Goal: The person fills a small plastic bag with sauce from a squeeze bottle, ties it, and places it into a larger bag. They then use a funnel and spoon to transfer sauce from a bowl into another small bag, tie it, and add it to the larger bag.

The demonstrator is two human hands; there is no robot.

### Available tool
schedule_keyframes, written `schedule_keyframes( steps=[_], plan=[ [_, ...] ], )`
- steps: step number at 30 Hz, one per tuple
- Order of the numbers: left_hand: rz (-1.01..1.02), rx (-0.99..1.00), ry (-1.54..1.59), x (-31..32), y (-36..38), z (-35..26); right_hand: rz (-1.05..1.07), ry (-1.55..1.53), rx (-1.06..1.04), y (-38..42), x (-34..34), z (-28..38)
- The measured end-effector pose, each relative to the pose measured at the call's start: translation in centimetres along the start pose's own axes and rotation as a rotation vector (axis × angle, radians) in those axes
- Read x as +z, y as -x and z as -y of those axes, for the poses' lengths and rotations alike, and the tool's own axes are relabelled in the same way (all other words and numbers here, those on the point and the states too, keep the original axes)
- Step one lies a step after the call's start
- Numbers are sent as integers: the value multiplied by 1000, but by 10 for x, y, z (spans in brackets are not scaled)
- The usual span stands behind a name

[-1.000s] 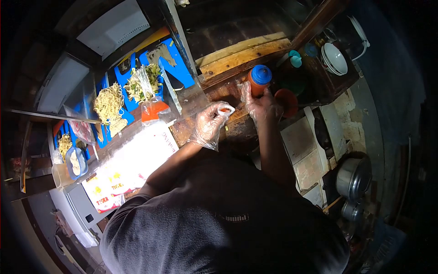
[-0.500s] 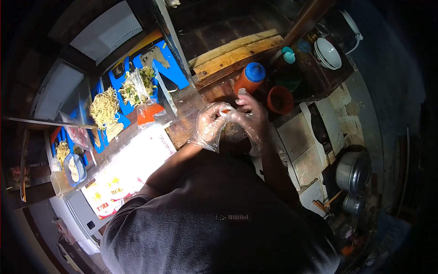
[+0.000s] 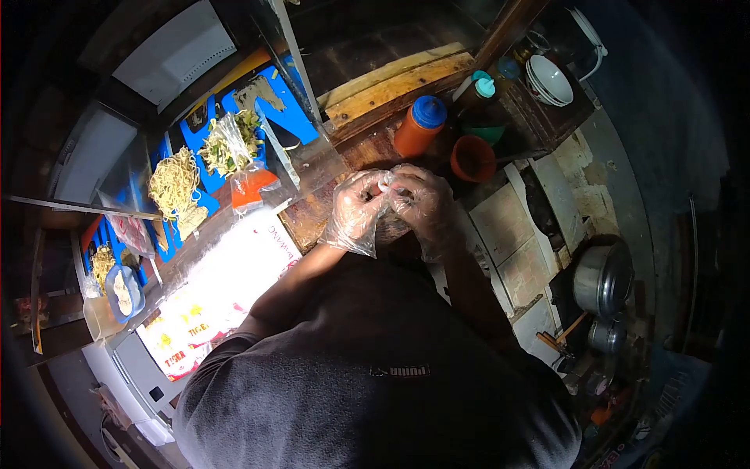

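Both hands wear clear, loose plastic gloves and meet above the wooden counter [image 3: 306, 219], fingertips together. My left hand [image 3: 356, 208] is closed in a pinch on a small whitish piece [image 3: 383, 186]; its kind is too small to make out. From the other side my right hand [image 3: 423, 202] pinches at the same piece, fingers curled in. Just beyond the hands stand an orange squeeze bottle with a blue cap [image 3: 418, 129] and an orange-red cup [image 3: 473, 159].
Left of the hands are a knotted bag of red sauce [image 3: 251, 187], chopped greens [image 3: 221, 152], noodles [image 3: 175, 184] and a brightly lit printed sheet [image 3: 226, 277]. White bowls [image 3: 549, 80] sit at the far right; a metal pot [image 3: 602, 278] stands lower right.
My right hand has turned inward, its raised fingers curling down to meet the left fingertips. The left hand stays nearly in place. The whole view has shifted slightly.
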State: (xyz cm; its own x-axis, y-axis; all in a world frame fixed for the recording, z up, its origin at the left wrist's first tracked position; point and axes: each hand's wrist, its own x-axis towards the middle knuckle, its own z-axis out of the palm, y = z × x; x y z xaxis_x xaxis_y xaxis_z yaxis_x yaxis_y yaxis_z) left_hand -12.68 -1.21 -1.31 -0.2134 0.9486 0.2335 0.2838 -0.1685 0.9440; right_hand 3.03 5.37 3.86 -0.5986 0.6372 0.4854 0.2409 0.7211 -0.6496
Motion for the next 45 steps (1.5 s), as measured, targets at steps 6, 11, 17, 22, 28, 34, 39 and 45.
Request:
schedule_keyframes(
  steps=[6,11,17,22,28,34,39,45],
  plan=[
    [-219,153,-139,-4,2,-13,-36,37,17,2,-3,4],
    [-159,229,-140,-5,0,-9,-35,61,97,5,-6,13],
    [-108,149,2,-4,1,-6,-183,-410,445,7,-4,1],
    [-78,41,154,-5,5,2,-38,-196,399,-11,-22,23],
    [12,139,76,-13,-4,-9,145,-76,133,-6,-20,19],
    [33,179,19,-15,-3,-12,36,35,239,5,-14,13],
    [32,110,113,-10,-1,-4,-67,-223,380,5,-13,11],
    [125,73,107,-13,-6,-9,-100,-198,271,9,-17,2]
  ],
)
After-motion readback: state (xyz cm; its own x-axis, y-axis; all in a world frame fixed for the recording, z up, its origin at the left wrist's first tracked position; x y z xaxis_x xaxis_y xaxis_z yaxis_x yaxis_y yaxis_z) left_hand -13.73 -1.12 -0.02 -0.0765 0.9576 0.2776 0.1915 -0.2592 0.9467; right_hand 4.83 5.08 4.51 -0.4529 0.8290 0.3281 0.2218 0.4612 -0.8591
